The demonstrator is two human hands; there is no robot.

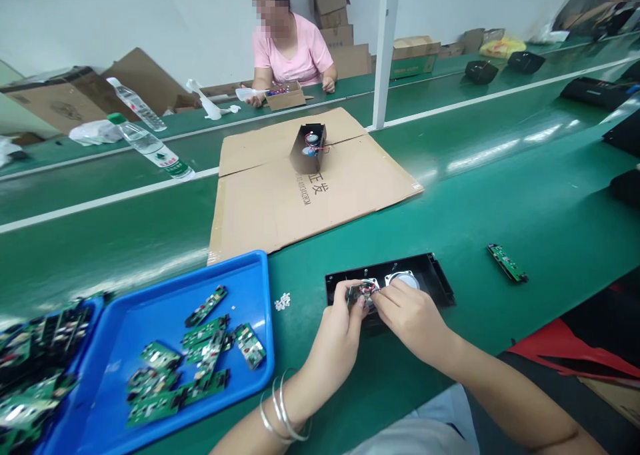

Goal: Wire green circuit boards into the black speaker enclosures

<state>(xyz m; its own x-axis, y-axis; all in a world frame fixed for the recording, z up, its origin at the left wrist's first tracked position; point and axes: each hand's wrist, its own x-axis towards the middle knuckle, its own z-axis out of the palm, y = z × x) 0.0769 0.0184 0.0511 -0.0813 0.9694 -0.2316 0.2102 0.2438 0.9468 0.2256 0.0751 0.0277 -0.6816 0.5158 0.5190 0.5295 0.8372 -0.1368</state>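
Note:
My left hand [336, 328] is closed around a small circuit board [354, 295], its thumb and fingers pinching the edges. Close beside it, my right hand [413, 318] has its fingertips pressed together on thin red and black wires [371, 286] at the board; the exact wire end is hidden by the fingers. Both hands are over a black speaker housing [434, 278] lying on the green table. Inside the housing sit two round speakers, the right speaker [406, 280] showing more plainly than the partly covered left one.
Left of me, a blue tray [267, 308] holds several circuit boards [205, 345]. Small white pieces [283, 301] lie beside it. Another board [507, 263] rests at right. A cardboard sheet [260, 208] bears a second housing [309, 150]. A co-worker [293, 48] sits opposite.

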